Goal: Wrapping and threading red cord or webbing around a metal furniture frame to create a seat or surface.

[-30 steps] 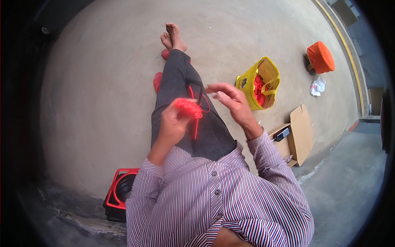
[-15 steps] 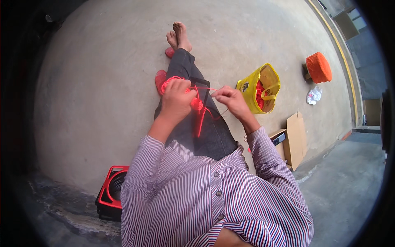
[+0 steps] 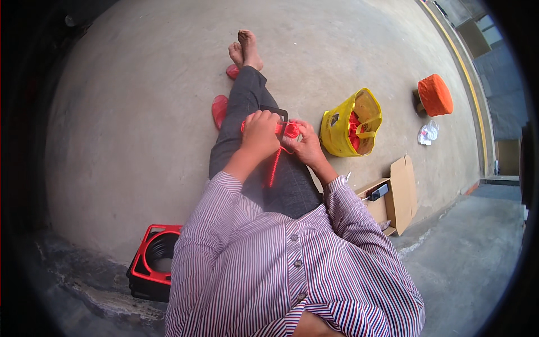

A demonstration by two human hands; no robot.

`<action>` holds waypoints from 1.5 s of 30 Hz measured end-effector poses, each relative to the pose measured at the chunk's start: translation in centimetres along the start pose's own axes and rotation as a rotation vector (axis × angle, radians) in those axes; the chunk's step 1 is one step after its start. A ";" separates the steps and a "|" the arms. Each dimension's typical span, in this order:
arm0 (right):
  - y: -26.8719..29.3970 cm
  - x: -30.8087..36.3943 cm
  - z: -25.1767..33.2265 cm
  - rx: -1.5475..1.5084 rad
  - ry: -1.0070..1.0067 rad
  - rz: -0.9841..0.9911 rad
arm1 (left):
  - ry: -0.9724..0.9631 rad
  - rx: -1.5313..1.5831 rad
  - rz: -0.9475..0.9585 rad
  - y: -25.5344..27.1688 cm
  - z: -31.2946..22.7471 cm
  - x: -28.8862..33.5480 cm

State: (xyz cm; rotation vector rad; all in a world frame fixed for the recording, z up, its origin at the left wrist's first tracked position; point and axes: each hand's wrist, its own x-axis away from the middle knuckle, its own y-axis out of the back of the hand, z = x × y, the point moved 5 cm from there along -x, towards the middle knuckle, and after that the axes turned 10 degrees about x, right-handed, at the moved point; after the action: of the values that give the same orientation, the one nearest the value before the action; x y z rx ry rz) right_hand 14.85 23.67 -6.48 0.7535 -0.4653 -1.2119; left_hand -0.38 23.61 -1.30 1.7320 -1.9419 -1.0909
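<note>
Over my thighs, my left hand [image 3: 261,135] is closed on a bundle of red cord, mostly covered by the fingers. Close beside it, my right hand [image 3: 307,147] pinches a bunched red cord piece [image 3: 291,130] at the bundle's right end. From between the hands a thin twisted red cord [image 3: 274,167] hangs down over my dark trousers. Behind the fingers, part of a black frame [image 3: 276,110] rests on my lap; the rest of it is hidden.
Right of my legs stands a yellow bag [image 3: 339,133] with red material inside. An open cardboard box [image 3: 402,194] holds a dark device [image 3: 378,192]. Farther off are an orange-covered stool [image 3: 435,94] and a white crumpled bag [image 3: 428,133]. Red-and-black frames [image 3: 150,264] lie left; red shoes [image 3: 219,111] sit by my legs.
My right hand has come in from the right, where it drew out a strand, to the bundle. My left hand has shifted right with the red cord, and the hands are now close together.
</note>
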 end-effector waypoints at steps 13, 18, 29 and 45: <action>9.9 6.5 3.2 -1.250 -0.169 -0.132 | 0.885 1.416 -0.191 -5.3 3.6 4.9; 18.4 9.1 4.1 -1.541 0.181 -0.063 | 0.912 1.675 -0.131 -5.1 2.2 5.2; 2.1 7.3 2.6 -0.838 -0.539 0.353 | 0.920 1.677 -0.134 -6.1 1.8 5.8; 10.8 7.9 10.4 -1.169 -0.161 0.291 | 0.217 0.325 -0.383 -2.4 -1.4 5.3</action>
State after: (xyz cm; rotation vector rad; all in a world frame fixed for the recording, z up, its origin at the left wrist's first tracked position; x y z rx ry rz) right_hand 17.22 15.06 7.90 -0.4031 0.0565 -1.0412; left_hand 1.12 18.22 -3.37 2.3602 -1.7702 -0.6782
